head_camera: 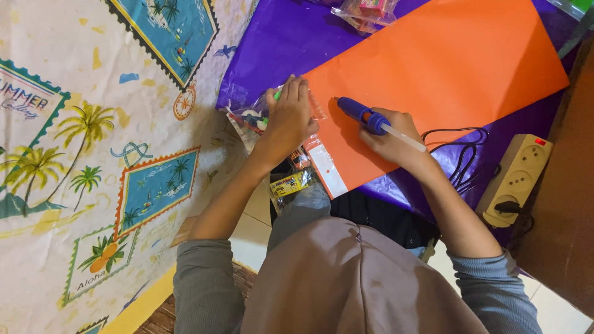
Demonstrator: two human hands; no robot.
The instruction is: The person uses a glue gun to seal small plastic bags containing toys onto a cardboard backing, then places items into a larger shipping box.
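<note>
My right hand (391, 141) grips a blue glue gun (362, 114) with a white glue stick sticking out its back; its nozzle points toward the near-left corner of a large orange paper sheet (445, 68). My left hand (289, 117) presses flat on the orange sheet's left edge and on a clear plastic bag (250, 117) of small colourful items. The orange sheet lies on a purple sheet (278, 43). A clear packet with a white strip (325, 170) lies under the orange corner.
A patterned cloth (93, 154) with palm trees and stamp prints covers the left. A beige power strip (516, 176) with a black plug and coiled black cable (464, 154) sits at the right beside a brown surface (566, 204). Another plastic packet (368, 12) lies at the top.
</note>
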